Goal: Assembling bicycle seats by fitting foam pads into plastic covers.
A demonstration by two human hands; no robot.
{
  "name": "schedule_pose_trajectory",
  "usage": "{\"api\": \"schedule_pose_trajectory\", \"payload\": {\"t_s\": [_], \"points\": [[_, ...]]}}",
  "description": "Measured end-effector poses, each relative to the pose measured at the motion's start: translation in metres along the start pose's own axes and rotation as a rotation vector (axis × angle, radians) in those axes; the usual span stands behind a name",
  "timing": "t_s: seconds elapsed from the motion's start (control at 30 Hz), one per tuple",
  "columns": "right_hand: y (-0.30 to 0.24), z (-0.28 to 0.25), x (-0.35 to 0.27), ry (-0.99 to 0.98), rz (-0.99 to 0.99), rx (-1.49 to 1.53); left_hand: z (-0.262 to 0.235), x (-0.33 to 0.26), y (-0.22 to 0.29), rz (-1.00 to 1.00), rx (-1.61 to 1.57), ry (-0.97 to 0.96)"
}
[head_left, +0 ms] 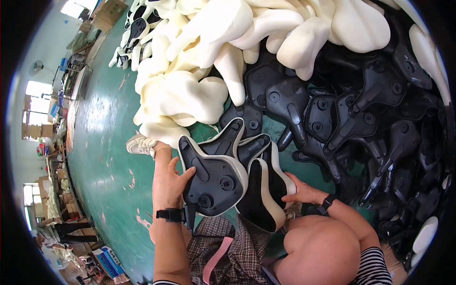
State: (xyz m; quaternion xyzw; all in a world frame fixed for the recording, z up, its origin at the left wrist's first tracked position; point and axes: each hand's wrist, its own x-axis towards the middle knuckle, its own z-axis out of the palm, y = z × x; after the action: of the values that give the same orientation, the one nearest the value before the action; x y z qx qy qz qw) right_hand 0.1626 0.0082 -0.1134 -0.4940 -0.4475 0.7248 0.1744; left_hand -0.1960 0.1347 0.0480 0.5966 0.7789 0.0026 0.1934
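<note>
Several bicycle saddles lean together in front of my lap, cream foam rims around black undersides. The front saddle (216, 183) shows its black base with two round studs, nose pointing up and left. My left hand (172, 183) is beside its left edge, fingers spread, thumb touching the rim. At the right, my right hand (306, 192) grips the edge of another saddle (271, 190), tilted with its dark hollow side showing. Its thumb lies on the inner side; the other fingers are partly hidden behind. More saddle noses stick up between them, their bodies mostly covered.
A heap of cream foam saddle pads (185, 95) rises ahead. Black plastic saddle bases (289, 102) pile up ahead and to the right. Green floor (104, 166) runs along the left, toward shelves and boxes by the wall. My shoe (141, 144) stands beside the foam heap.
</note>
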Motion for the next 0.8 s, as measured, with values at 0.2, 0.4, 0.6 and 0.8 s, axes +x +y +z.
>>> {"api": "schedule_pose_trajectory", "payload": {"t_s": [0.2, 0.4, 0.6, 0.8], "points": [[-0.004, 0.005, 0.009, -0.003, -0.028, 0.099, 0.053, 0.007, -0.062, -0.564, -1.404, -0.688], [0.001, -0.001, -0.004, -0.065, 0.015, 0.3, 0.053, -0.026, -0.006, -0.191, -1.5, -0.517], [-0.024, -0.006, -0.015, -0.204, -0.099, 0.328, 0.029, -0.06, -0.034, -0.358, -1.609, -0.546], [-0.086, -0.01, -0.017, -0.279, -0.192, 0.213, 0.002, -0.069, -0.045, -0.356, -1.814, -0.57]]}}
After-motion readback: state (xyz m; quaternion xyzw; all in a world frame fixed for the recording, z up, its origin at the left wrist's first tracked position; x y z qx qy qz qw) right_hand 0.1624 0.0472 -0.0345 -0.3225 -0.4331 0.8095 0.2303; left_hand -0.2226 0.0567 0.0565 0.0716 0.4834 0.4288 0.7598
